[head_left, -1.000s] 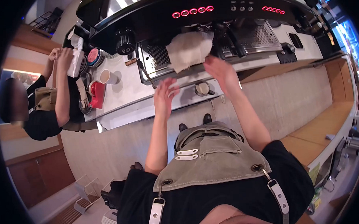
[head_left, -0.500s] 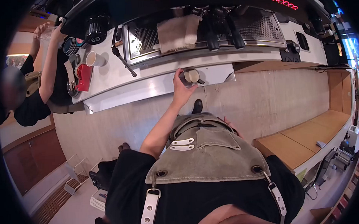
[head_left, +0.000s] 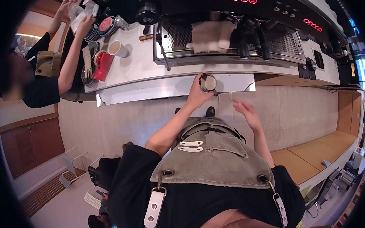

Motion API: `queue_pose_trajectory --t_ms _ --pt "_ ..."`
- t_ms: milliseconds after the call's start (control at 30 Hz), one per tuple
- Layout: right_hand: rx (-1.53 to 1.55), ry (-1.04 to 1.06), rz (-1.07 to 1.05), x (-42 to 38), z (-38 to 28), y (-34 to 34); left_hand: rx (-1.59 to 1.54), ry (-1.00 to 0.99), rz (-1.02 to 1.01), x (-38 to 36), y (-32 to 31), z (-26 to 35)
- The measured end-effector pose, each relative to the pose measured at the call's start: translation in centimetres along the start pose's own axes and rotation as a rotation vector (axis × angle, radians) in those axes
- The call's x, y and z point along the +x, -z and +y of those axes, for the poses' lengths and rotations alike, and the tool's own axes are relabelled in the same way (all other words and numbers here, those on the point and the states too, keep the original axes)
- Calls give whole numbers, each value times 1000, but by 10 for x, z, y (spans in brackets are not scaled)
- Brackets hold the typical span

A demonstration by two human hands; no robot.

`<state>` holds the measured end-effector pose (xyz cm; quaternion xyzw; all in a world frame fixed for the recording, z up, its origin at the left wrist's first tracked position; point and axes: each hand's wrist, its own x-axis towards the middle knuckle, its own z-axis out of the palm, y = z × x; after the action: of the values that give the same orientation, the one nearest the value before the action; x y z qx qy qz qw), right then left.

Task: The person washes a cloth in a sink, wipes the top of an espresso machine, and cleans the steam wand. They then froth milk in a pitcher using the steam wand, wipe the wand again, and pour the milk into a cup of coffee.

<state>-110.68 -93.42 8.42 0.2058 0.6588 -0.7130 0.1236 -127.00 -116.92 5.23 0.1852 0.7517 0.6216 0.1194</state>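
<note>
Nearest, a stiff canvas apron (head_left: 210, 161) with riveted straps fills the lower view. Just past it, the left hand (head_left: 198, 95) has its grip closed round a small steel jug (head_left: 208, 82) at the front edge of the surface (head_left: 149, 89), fingers wrapped about the body from nine o'clock. The jug holds a pale liquid, likely milk, close to the rim. By my judgement it is rigid and smooth, a little slippery if wet, moderately heavy while full and quick to spill if tipped; the wall may be warm. The body or a handle, if it has one, looks the sound place to hold, and it should be kept level.

At three o'clock of the jug, the right hand (head_left: 246, 111) hangs free over the floor, its grip spread and holding nothing.

Farther off, at twelve o'clock, a soft, crumpled cloth (head_left: 210, 36) lies on the perforated metal tray of the espresso machine (head_left: 243, 15), whose glossy dark front carries red lights. A thin steam wand (head_left: 162, 50) angles down at eleven o'clock. At ten o'clock stand a paper cup (head_left: 116, 48) and a red holder (head_left: 101, 65), with stacked saucers (head_left: 103, 27) behind. There a co-worker's hand (head_left: 85, 23) grips a clear bag.
</note>
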Motion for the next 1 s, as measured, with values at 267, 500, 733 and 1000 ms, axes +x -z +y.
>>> queue_pose_trajectory --t_ms 267,500,733,1000 --pt "190 254 -195 69 -108 -156 -25 -56 -162 -7 118 83" --pt "-46 365 -82 69 -127 -202 -79 -61 -196 1 155 96" --pt "-60 569 118 52 -182 -195 -221 -121 -214 5 161 117" --pt "-517 1487 338 73 -311 -210 -294 -123 -206 15 163 128"
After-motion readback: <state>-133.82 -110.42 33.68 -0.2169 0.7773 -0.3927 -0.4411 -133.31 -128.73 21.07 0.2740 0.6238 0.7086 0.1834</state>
